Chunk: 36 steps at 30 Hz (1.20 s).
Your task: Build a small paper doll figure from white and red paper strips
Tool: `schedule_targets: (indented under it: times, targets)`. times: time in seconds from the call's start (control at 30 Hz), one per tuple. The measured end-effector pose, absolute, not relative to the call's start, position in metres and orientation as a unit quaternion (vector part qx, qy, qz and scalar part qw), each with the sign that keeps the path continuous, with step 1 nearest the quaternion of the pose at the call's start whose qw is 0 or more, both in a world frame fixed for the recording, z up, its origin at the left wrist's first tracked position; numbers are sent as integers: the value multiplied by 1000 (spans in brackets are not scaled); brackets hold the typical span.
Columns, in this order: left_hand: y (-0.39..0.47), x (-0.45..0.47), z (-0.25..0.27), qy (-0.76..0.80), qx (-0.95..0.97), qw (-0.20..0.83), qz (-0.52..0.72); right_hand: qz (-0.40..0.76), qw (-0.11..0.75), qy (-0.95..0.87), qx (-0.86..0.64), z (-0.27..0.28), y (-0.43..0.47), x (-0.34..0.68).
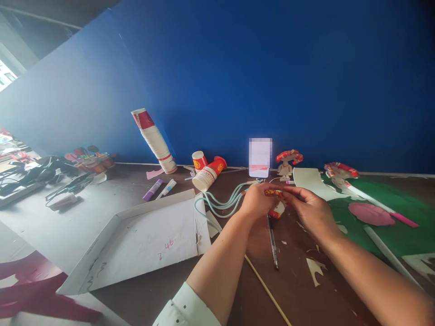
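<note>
My left hand (pixel 260 200) and my right hand (pixel 311 212) meet over the middle of the table, with fingers closed around a small red, gold and white paper piece (pixel 276 212). Fingers partly cover it, so its full shape is hidden. Just below lies a pen (pixel 273 244) on the dark tabletop. Behind my hands a paper figure with a red patterned top (pixel 287 165) stands near the blue wall. A similar red-topped paper piece (pixel 341 172) is farther right, beside a white marker with a pink end (pixel 380 206).
A shallow white cardboard tray (pixel 146 240) lies left, with a pale green cable (pixel 224 203) at its corner. Behind are a leaning paper cup stack (pixel 154 140), fallen red cups (pixel 210 174) and a phone (pixel 260 158). A thin stick (pixel 267 290) and paper scraps (pixel 315 270) lie in front.
</note>
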State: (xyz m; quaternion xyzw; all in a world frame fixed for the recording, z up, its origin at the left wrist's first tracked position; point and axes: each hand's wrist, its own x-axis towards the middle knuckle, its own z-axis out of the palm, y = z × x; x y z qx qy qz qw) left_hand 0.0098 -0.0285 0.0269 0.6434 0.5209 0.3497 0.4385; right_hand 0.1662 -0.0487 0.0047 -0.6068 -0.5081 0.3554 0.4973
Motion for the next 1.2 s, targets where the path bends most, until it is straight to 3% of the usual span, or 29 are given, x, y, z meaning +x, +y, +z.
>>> schedule_targets:
  times: [0.4, 1.2]
  targets:
    - [-28, 9, 24, 536, 683, 350, 351, 297, 491, -537, -619, 6, -48, 167]
    - [-29, 13, 23, 565, 677, 331, 335, 318, 498, -509, -626, 5, -49, 162]
